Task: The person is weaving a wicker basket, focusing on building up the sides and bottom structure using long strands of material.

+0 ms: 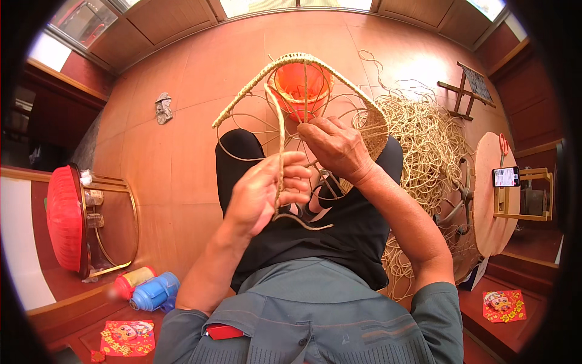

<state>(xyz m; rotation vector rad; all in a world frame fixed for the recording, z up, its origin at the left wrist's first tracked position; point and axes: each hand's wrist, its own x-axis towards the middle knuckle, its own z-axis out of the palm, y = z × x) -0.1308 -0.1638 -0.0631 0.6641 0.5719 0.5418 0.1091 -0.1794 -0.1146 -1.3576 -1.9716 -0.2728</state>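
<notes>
A wire frame [239,131] with cord woven along its curved rim [240,96] rests between my knees. My right hand [336,148] is closed on a spoke near its middle. A braided pale cord [280,124] hangs from the upper part of the frame to a loose tail at my lap. My left hand [273,188] is beside it, fingers apart and slightly bent, with the cord crossing them; I see no firm grip on it. An orange-red bucket [298,77] shows behind the frame.
A big heap of cord [424,151] lies right. Beyond are a folding stool [470,88] and a round board [488,224] with scissors [503,148] and phone [506,176]. Left are a red basin [63,218], flasks [154,291] and a crumpled piece [163,108].
</notes>
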